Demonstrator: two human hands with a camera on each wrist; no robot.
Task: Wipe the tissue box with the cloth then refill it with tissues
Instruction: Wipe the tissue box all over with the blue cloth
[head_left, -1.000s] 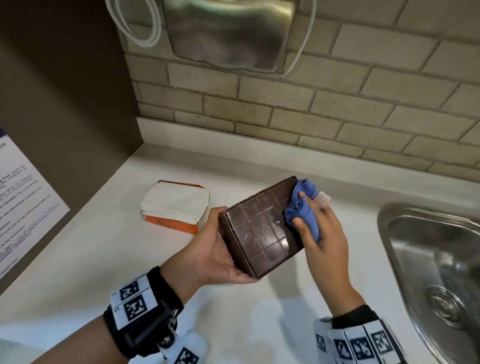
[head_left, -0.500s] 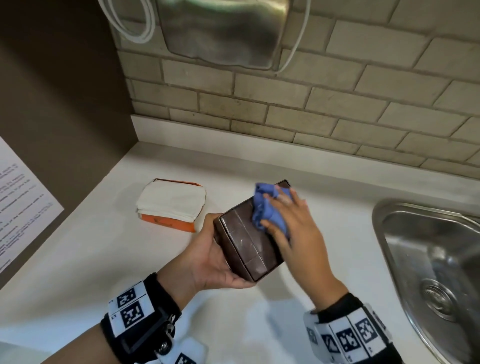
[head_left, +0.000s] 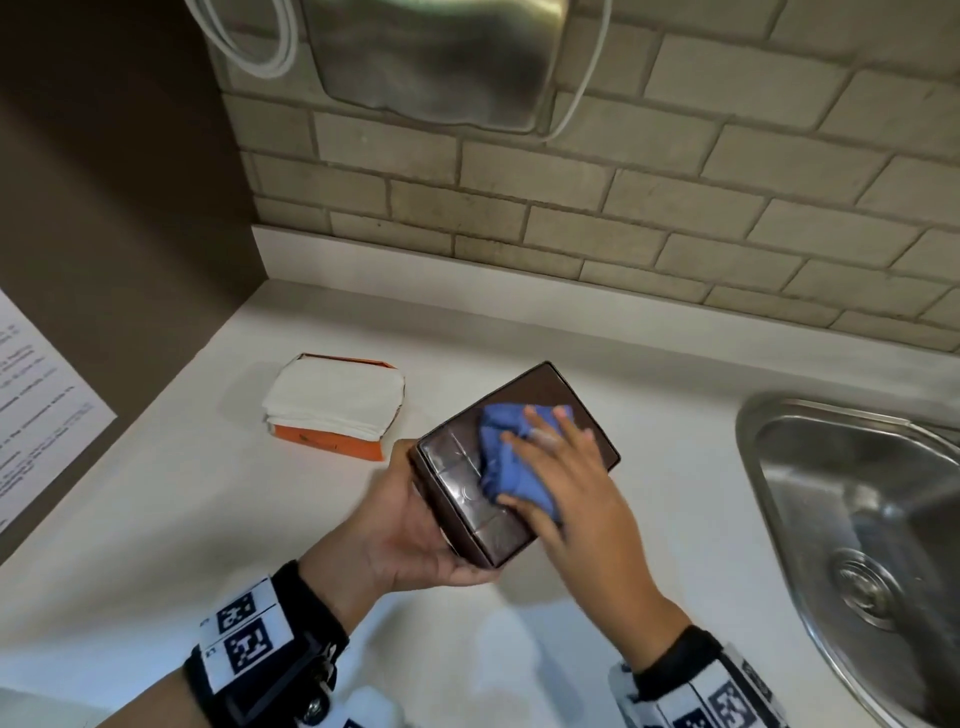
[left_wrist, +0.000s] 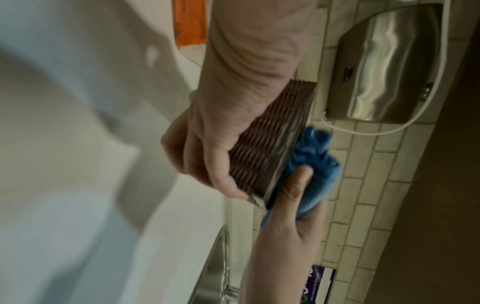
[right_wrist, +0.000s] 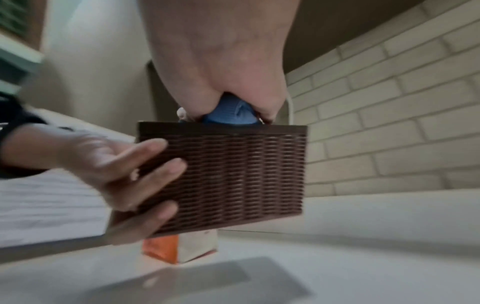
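Note:
A dark brown tissue box (head_left: 545, 387) with ribbed sides (right_wrist: 233, 174) is held in the air over the white counter. My left hand (head_left: 410, 525) grips it from below and from the left, fingers curled round its side (right_wrist: 145, 164). My right hand (head_left: 576, 493) holds a bunched blue cloth (head_left: 504, 457) and presses it onto the box's glossy upper face, fingers spread over it. In the left wrist view the thumb (left_wrist: 298, 181) pinches the cloth (left_wrist: 317, 148) against the box (left_wrist: 267, 139). An orange pack of white tissues (head_left: 335, 397) lies on the counter to the left.
A steel sink (head_left: 857, 519) is set into the counter (head_left: 156, 493) at the right. A metal hand dryer (head_left: 441, 52) with a white cable hangs on the tiled wall behind. A brown side wall with a paper notice (head_left: 36, 415) closes the left.
My right hand has slid the cloth from the box's far edge across its glossy face toward me. The left hand keeps hold of the box, which has turned slightly.

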